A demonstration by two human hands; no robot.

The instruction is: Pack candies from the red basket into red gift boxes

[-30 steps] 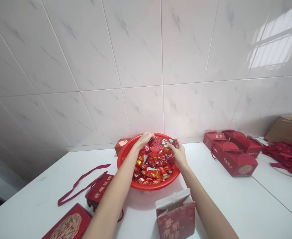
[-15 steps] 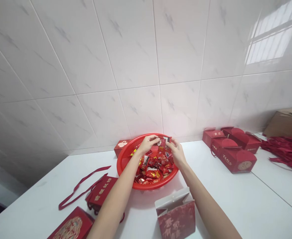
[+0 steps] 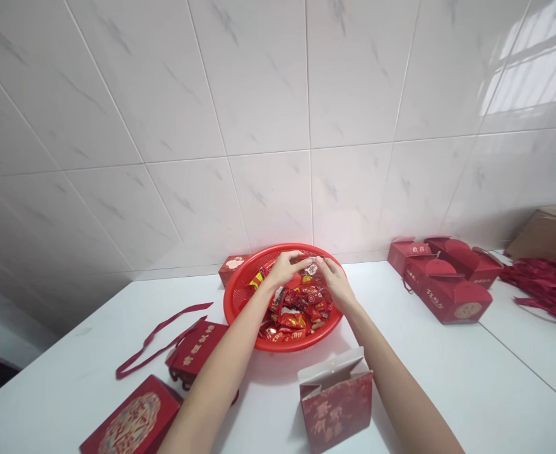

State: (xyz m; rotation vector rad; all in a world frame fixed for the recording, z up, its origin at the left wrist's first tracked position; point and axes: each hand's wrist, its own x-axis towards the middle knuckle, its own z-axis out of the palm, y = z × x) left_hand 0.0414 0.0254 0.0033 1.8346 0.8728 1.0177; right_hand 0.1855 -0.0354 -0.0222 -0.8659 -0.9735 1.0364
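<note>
One left hand (image 3: 284, 270) and one right hand (image 3: 335, 284) meet over a round red perforated-plastic basket (image 3: 284, 345)

The right hand's fingertips are pinched on a small red packet with a white patch (image 3: 311, 269). The left hand's fingers touch the right's there; whether they grip the packet too, I cannot tell. That packet is above the far side of the basket, over a heap of red-and-gold wrapped sweets (image 3: 291, 320). A yellow packet (image 3: 256, 281) lies inside near the left forearm.

Close behind the basket's left edge is a small red box with a pale label (image 3: 231, 265). Between the forearms, an open maroon cardboard box (image 3: 337, 411) stands upright, pale inside.

Beside the left forearm are a red box with gold lettering (image 3: 198, 350), a dark red ribbon (image 3: 141, 353) and a red box with a round emblem (image 3: 133, 421).

Farther right on the white worktop (image 3: 471, 378) sit several red scallop-topped boxes (image 3: 457, 304), dark red ribbon strips (image 3: 545, 284) and a brown cardboard carton (image 3: 543, 233).
</note>
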